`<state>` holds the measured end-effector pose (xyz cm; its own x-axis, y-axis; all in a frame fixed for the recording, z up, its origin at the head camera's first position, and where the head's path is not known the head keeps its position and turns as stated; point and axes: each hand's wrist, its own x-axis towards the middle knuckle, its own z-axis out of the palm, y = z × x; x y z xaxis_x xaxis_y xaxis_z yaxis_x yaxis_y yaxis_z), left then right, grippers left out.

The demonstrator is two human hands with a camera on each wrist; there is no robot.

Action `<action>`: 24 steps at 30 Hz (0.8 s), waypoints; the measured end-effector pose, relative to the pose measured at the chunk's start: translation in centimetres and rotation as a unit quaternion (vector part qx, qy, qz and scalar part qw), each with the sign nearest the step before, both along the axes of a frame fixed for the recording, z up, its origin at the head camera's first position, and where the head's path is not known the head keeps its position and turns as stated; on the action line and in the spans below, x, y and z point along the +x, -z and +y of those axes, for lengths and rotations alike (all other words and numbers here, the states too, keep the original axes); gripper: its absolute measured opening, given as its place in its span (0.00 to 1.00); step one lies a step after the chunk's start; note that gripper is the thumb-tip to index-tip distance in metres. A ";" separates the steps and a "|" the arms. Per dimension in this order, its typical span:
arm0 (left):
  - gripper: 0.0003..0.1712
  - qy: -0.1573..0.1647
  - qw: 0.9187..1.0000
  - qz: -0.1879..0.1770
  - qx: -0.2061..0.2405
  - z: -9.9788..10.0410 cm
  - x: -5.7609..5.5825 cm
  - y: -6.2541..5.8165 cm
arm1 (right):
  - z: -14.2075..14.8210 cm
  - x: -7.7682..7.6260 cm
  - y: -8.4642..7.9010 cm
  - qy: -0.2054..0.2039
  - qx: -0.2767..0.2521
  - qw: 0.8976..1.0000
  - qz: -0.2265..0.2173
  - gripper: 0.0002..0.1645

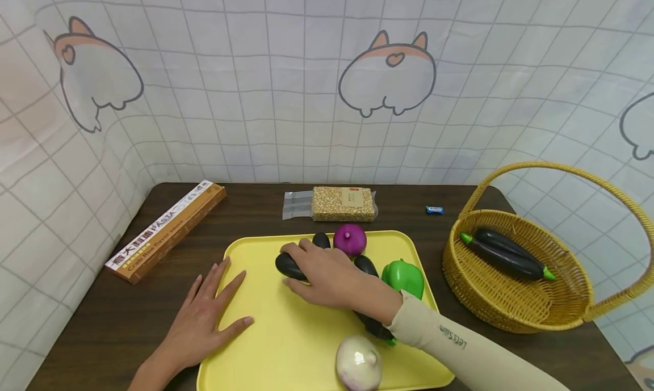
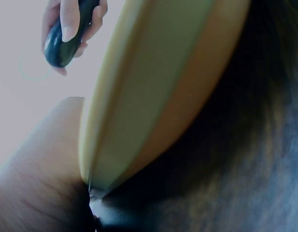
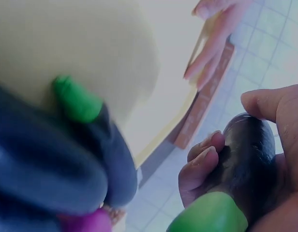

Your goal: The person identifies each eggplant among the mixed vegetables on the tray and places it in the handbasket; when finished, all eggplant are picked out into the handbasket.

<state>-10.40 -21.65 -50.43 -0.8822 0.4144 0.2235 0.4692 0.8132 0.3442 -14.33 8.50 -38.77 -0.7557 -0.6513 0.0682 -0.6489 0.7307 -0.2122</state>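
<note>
My right hand [image 1: 327,274] grips a dark eggplant [image 1: 290,266] above the yellow tray [image 1: 276,345]. In the right wrist view, thumb and fingers curl round this eggplant [image 3: 248,154], its green cap toward the camera. With fingers spread, my left hand [image 1: 206,317] rests on the tray's left edge. Other eggplants [image 1: 365,265] lie in the tray, partly hidden under my right arm. Around them are a purple onion [image 1: 349,239], a green bell pepper [image 1: 403,277] and a pale, round onion-like vegetable [image 1: 359,362].
At the right stands a wicker basket [image 1: 475,300] with a tall handle, holding two eggplants [image 1: 506,257]. A pasta box [image 1: 168,229] lies at the left. Behind the tray are a vacuum-packed bag of yellow grains [image 1: 332,205] and a small blue wrapped candy [image 1: 435,210].
</note>
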 end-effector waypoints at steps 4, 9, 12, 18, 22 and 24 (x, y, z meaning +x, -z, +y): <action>0.50 0.002 1.000 0.011 0.003 0.0 0.0 0.0 | 1.5 0.0 -0.5 0.003 -0.007 1.000 0.013 0.32; 0.50 0.004 1.000 0.017 0.006 0.2 0.0 0.0 | 3.3 0.1 -1.1 0.016 -0.005 1.000 0.022 0.33; 0.50 0.005 1.000 0.020 0.007 0.1 0.1 0.0 | 4.4 0.2 -1.4 0.027 0.001 0.999 0.031 0.34; 0.50 0.007 1.000 0.025 0.009 0.1 0.1 0.2 | 7.2 0.4 -1.9 0.045 -0.005 0.997 0.059 0.32; 0.50 0.007 1.000 0.024 0.011 0.1 0.1 0.2 | 9.4 0.4 -1.9 0.064 -0.012 0.996 0.063 0.28; 0.50 0.007 1.000 0.022 0.012 0.1 0.1 0.2 | 10.5 0.4 -2.0 0.077 -0.018 0.995 0.054 0.28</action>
<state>-10.33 -21.56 -50.63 -0.8654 0.4205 0.2727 0.4957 0.7981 0.3426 -13.88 18.97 -36.77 -0.8330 -0.5244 0.1765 -0.5508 0.8160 -0.1755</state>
